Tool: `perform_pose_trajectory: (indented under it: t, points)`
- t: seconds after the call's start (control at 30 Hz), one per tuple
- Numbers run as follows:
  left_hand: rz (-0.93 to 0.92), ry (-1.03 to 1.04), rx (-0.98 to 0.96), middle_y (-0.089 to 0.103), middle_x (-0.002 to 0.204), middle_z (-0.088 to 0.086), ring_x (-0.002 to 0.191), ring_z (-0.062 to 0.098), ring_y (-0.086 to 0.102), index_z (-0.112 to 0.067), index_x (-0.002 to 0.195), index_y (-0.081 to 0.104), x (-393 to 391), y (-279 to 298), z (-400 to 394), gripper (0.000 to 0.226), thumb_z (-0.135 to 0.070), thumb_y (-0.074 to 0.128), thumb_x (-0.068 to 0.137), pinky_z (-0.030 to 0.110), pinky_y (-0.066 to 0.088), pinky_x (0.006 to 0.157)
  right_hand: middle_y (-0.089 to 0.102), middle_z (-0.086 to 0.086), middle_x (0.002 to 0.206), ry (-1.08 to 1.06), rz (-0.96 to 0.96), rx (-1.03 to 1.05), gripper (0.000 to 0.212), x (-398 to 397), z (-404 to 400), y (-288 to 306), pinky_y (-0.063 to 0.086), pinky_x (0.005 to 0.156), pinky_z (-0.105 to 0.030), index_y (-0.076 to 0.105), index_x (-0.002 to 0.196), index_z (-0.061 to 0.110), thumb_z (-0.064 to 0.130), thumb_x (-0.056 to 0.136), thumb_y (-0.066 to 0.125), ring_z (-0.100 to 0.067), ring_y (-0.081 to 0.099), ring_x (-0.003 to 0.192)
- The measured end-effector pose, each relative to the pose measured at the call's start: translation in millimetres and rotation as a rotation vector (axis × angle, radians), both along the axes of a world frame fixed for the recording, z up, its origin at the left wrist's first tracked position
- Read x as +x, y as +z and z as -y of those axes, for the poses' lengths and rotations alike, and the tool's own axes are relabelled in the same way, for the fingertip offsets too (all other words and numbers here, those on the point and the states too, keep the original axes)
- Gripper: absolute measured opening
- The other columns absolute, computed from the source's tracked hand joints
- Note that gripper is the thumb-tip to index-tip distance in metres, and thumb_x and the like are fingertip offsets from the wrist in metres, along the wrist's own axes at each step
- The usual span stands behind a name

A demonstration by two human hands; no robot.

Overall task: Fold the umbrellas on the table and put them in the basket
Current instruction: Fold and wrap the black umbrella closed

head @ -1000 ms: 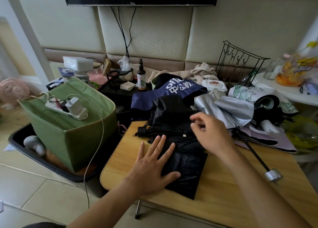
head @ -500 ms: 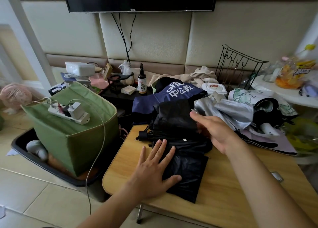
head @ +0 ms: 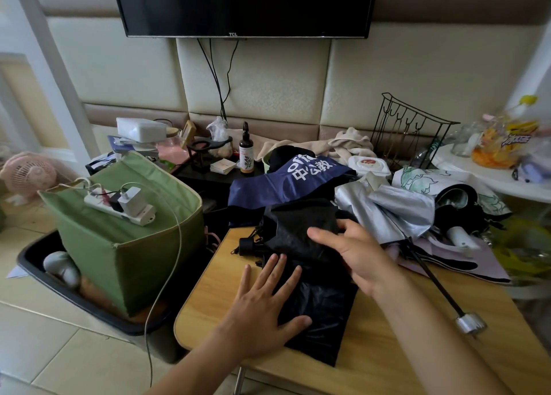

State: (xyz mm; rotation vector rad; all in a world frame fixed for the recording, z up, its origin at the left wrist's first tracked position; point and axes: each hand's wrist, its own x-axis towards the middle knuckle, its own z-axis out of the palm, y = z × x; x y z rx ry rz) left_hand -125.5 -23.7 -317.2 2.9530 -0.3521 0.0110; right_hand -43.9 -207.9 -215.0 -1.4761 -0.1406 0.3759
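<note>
Left hand pressing flat, fingers spread, on the black umbrella; right hand open too, resting on its folds.

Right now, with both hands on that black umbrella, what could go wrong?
The black umbrella overhangs the near edge of the wooden table, so its loose fabric could slip off if the left hand lifts. The silver umbrella has its shaft sticking out just beside the right hand, which may knock it. A power strip lies across the green basket, blocking the opening.
</note>
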Motion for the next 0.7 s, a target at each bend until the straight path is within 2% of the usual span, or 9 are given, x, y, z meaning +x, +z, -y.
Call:
perform_pose_trajectory:
  t: [0.07, 0.17, 0.3, 0.4, 0.47, 0.53, 0.57, 0.63, 0.7]
  points:
    - [-0.007, 0.012, -0.005, -0.026, 0.166, -0.007, 0.147, 0.009, -0.037, -0.043, 0.158, -0.017, -0.6, 0.8, 0.3, 0.085, -0.084, 0.017, 0.092, 0.053, -0.016, 0.124, 0.079, -0.007, 0.108, 0.002, 0.006, -0.046, 0.046, -0.6, 4.4, -2.0, 0.058, 0.090, -0.036, 0.062, 0.122, 0.009, 0.010, 0.081, 0.084, -0.020, 0.076, 0.099]
    - [-0.002, 0.021, -0.003, -0.017, 0.169, -0.008, 0.152, 0.014, -0.028, -0.042, 0.160, -0.010, 0.2, 0.6, -0.1, 0.086, -0.084, 0.018, 0.091, 0.053, -0.015, 0.124, 0.079, -0.004, 0.107, 0.125, 0.025, -0.248, 0.045, -2.1, 19.6, -6.9, 0.058, 0.095, -0.040, 0.067, 0.119, 0.011, 0.012, 0.078, 0.086, -0.020, 0.075, 0.101]
    - [-0.030, -0.015, -0.047, -0.021, 0.168, -0.013, 0.151, 0.013, -0.032, -0.047, 0.159, -0.010, 2.3, 3.2, -0.6, 0.084, -0.084, 0.020, 0.091, 0.054, -0.016, 0.123, 0.080, -0.005, 0.098, 0.314, -0.018, -0.425, 0.016, -8.5, 35.8, -17.3, 0.053, 0.081, -0.029, 0.075, 0.098, 0.012, 0.013, 0.084, 0.082, -0.016, 0.073, 0.090]
    - [-0.163, -0.053, -0.139, -0.020, 0.167, -0.016, 0.152, 0.010, -0.028, -0.049, 0.160, 0.004, 9.2, 13.6, -10.0, 0.082, -0.081, 0.032, 0.090, 0.050, -0.019, 0.123, 0.078, -0.010, 0.107, 0.315, -0.021, -0.465, 0.025, -13.2, 43.6, -21.1, 0.054, 0.094, -0.037, 0.074, 0.100, 0.007, 0.022, 0.083, 0.085, -0.024, 0.073, 0.104]
    - [-0.210, -0.051, -0.324, 0.015, 0.168, -0.015, 0.156, 0.008, 0.006, -0.044, 0.151, 0.040, 12.9, 28.2, -18.9, 0.067, -0.067, 0.046, 0.090, 0.045, -0.002, 0.128, 0.076, -0.013, 0.114, 0.322, -0.025, -0.444, 0.053, -15.5, 46.0, -23.9, 0.050, 0.106, -0.043, 0.071, 0.111, -0.001, 0.035, 0.075, 0.088, -0.028, 0.069, 0.115]
    - [-0.113, 0.032, -0.542, 0.058, 0.135, -0.010, 0.126, 0.006, 0.052, -0.027, 0.122, 0.067, 13.9, 39.7, -23.8, 0.034, -0.036, 0.058, 0.091, 0.039, 0.038, 0.115, 0.075, -0.016, 0.116, 0.324, -0.027, -0.403, 0.061, -15.4, 48.7, -27.5, 0.049, 0.107, -0.044, 0.070, 0.111, -0.002, 0.041, 0.072, 0.088, -0.030, 0.068, 0.116]
    - [-0.022, 0.130, -0.621, 0.065, 0.117, -0.009, 0.109, 0.005, 0.060, -0.022, 0.109, 0.071, 14.4, 43.1, -24.5, 0.020, -0.021, 0.060, 0.092, 0.036, 0.049, 0.101, 0.075, -0.017, 0.115, 0.322, -0.020, -0.379, 0.051, -15.6, 49.3, -28.2, 0.050, 0.104, -0.041, 0.072, 0.106, 0.002, 0.039, 0.076, 0.088, -0.028, 0.070, 0.113]
    - [0.156, 0.323, -0.717, 0.069, 0.099, -0.010, 0.094, 0.002, 0.063, -0.025, 0.093, 0.071, 13.5, 47.3, -23.1, 0.020, -0.007, 0.061, 0.091, 0.031, 0.055, 0.088, 0.077, -0.015, 0.109, 0.328, 0.004, -0.326, 0.023, -16.9, 50.2, -27.7, 0.050, 0.096, -0.035, 0.078, 0.095, 0.013, 0.033, 0.084, 0.082, -0.022, 0.071, 0.104]
    - [0.185, 0.364, -0.755, 0.070, 0.093, -0.011, 0.088, 0.001, 0.065, -0.027, 0.088, 0.072, 13.7, 47.5, -20.1, 0.022, -0.006, 0.063, 0.091, 0.028, 0.056, 0.083, 0.078, -0.012, 0.107, 0.313, 0.035, -0.268, 0.024, -18.7, 47.8, -28.0, 0.051, 0.098, -0.035, 0.080, 0.096, 0.013, 0.035, 0.086, 0.081, -0.023, 0.072, 0.105]
